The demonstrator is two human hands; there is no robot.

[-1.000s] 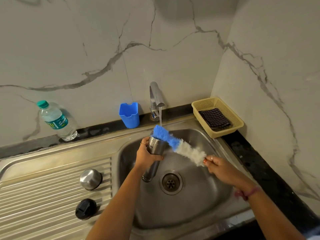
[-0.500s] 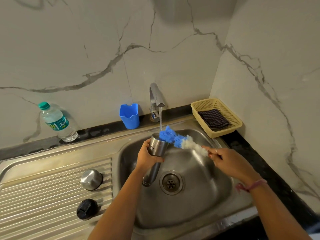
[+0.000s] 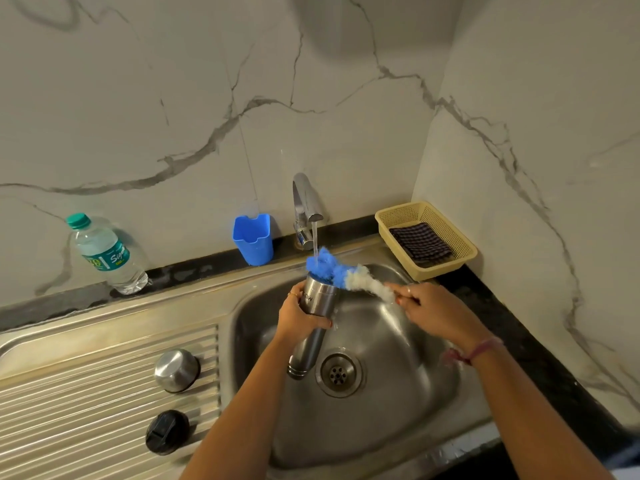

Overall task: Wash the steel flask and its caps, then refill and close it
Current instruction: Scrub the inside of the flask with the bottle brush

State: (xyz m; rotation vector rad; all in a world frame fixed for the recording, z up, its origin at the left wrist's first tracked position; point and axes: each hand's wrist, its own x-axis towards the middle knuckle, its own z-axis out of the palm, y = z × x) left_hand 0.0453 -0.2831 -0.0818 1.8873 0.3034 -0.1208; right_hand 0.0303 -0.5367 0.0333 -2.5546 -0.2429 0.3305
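Note:
My left hand (image 3: 298, 318) grips the steel flask (image 3: 313, 327) near its mouth and holds it tilted over the sink basin (image 3: 391, 403). My right hand (image 3: 433, 311) holds the handle of a blue and white bottle brush (image 3: 341, 273). Its blue tip sits at the flask mouth, under water running from the tap (image 3: 304, 206). On the ribbed drainboard (image 3: 86, 403) to the left lie the steel cap (image 3: 176, 370) and the black inner cap (image 3: 167, 432).
A clear water bottle (image 3: 105, 254) with a green cap stands at the back left. A blue plastic cup (image 3: 253, 244) stands beside the tap. A yellow basket (image 3: 460, 244) with a dark checked cloth (image 3: 420, 242) fills the right corner. Marble walls close in behind and to the right.
The brush tip has moved right and up to the flask mouth, under the stream. My right hand has risen and come closer to the flask. The flask has stayed where it was.

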